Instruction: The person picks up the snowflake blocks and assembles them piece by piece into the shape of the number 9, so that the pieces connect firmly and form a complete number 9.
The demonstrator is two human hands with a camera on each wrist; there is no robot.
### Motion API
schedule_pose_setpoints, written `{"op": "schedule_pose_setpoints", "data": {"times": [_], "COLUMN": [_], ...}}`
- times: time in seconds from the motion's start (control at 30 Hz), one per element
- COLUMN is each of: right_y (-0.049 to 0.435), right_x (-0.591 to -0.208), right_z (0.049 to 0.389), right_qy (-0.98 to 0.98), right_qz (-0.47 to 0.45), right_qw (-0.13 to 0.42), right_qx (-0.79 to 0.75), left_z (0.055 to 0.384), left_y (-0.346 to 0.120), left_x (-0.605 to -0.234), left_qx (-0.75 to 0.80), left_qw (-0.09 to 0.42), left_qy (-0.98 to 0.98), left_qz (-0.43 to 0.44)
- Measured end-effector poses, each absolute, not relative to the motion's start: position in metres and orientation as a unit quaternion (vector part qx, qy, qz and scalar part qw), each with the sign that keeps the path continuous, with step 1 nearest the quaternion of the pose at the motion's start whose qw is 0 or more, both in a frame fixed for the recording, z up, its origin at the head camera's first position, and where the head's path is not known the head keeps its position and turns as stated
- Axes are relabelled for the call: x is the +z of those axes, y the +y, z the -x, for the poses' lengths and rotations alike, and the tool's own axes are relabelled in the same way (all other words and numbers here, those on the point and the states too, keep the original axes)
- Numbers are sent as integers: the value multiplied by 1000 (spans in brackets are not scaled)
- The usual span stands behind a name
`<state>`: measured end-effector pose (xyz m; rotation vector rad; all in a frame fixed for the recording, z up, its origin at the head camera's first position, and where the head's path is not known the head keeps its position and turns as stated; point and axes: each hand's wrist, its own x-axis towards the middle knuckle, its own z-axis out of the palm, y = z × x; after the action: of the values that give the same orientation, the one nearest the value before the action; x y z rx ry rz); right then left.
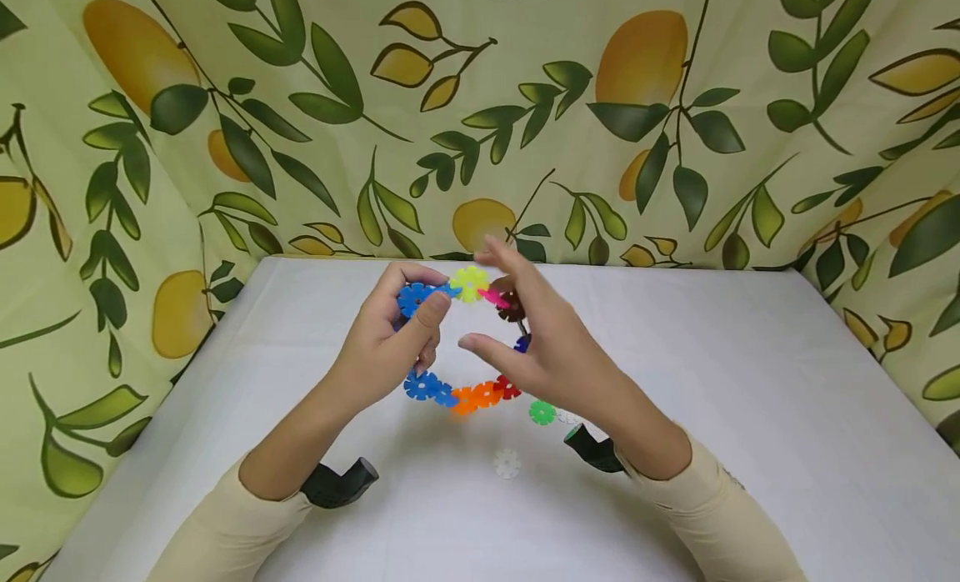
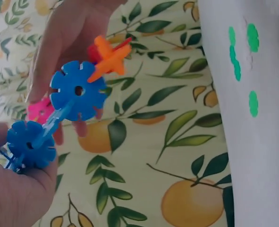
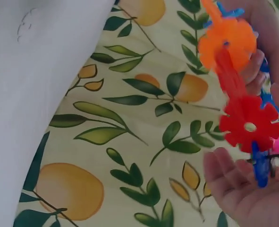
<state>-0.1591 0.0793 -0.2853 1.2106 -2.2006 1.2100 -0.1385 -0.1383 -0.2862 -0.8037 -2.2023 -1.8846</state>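
A ring-shaped chain of notched plastic snowflake discs is raised above the table, with blue discs (image 2: pixel 78 90), a yellow disc (image 1: pixel 469 284), a pink disc (image 1: pixel 493 298), a brown disc (image 1: pixel 511 305), orange discs (image 3: pixel 227 43) and red discs (image 3: pixel 250 125). My left hand (image 1: pixel 386 336) pinches the ring's blue stretch at the upper left between thumb and fingers. Around its right side, my right hand (image 1: pixel 543 336) stands with thumb and fingers spread apart. The right palm partly hides the brown and dark blue discs in the head view.
On the white table (image 1: pixel 187 415) lie a loose green disc (image 1: pixel 542 413), a clear disc (image 1: pixel 507 464) and another clear disc (image 1: pixel 567 416) beside the green one. Black curved pieces (image 1: pixel 341 484) protrude at both wrists. A fruit-patterned curtain (image 1: pixel 337 148) closes off the back and sides.
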Motion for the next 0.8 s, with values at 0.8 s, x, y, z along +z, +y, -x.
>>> {"op": "schedule_pose_setpoints", "data": {"times": [0.8], "right_y": [109], "right_x": [-279], "right_z": [191], "right_qy": [-724], "right_qz": [-325], "right_qw": [-61], "right_qx": [606], "left_z": [153], "left_y": [-155], "left_x": [-275], "left_qx": [-670], "left_qw": [69], "left_qy": [-712], "left_qz": [197]}}
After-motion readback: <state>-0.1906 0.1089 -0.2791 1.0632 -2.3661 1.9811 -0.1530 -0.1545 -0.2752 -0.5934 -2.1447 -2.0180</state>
